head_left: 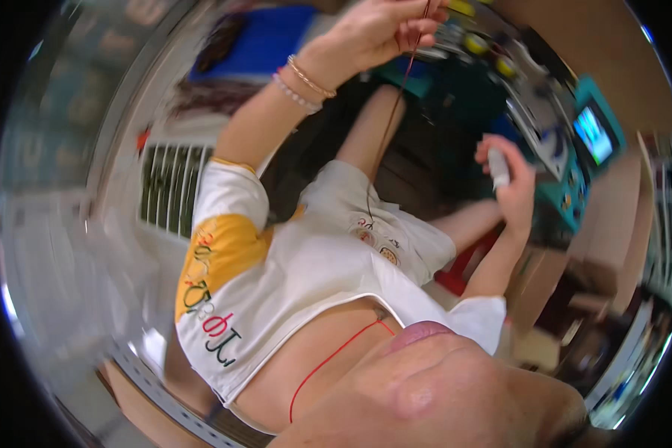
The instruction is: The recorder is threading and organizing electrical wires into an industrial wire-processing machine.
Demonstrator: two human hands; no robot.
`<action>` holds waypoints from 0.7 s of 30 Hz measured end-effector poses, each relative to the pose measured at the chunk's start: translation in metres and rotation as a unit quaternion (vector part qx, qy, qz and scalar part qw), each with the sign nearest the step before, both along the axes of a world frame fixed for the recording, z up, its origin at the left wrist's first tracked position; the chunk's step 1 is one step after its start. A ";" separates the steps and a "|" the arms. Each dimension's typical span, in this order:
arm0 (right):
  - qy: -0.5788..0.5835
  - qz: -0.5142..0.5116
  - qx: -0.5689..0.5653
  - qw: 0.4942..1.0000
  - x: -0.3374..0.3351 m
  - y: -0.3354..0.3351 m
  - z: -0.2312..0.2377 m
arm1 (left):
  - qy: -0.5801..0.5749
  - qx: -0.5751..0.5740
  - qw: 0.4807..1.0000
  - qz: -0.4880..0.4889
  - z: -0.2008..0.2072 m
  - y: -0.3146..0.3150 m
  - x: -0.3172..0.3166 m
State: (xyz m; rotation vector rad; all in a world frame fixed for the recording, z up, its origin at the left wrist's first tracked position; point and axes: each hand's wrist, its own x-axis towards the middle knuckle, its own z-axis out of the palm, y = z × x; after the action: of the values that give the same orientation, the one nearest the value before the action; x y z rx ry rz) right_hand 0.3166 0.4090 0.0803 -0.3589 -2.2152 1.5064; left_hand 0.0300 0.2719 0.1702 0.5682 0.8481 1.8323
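Note:
My left hand (388, 31) is raised at the top middle, its fingers pinched on a thin dark-red cord (390, 127). The cord hangs slack from the fingers past my leg to my white shorts (396, 228). Farther right, my right hand (511, 183) is curled, with its thumb laid over the fingers. White wrapping (498, 167) shows at the thumb. Anything inside that hand is hidden. It is nearest to a teal machine (567, 190) with a small lit screen (593, 134), and appears apart from it.
Metal machine parts (534, 123) and yellow round pieces (476, 43) lie beyond my hands. Cardboard boxes (612, 246) stand at the right. A blue panel or bin (272, 41) and a white slatted crate (173, 187) are at the left. Something red (463, 265) lies beside my right leg.

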 end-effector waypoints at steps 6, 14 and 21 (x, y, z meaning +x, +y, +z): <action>0.104 -0.073 0.285 0.950 -0.014 0.037 0.095 | -0.071 0.092 0.951 -0.286 -0.036 0.066 0.090; -0.007 0.158 0.179 0.971 -0.021 0.067 0.089 | -0.190 0.090 0.923 -0.323 -0.073 0.048 0.109; 0.138 -0.110 0.222 0.959 -0.035 0.107 0.220 | 0.523 0.062 0.850 -0.007 -0.069 0.057 0.083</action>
State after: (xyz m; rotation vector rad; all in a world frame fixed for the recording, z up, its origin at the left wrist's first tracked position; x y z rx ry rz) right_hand 0.2820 0.5158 0.3001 -0.2250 -2.1271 0.8507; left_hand 0.1127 0.3288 0.1009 1.7297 1.4010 1.4817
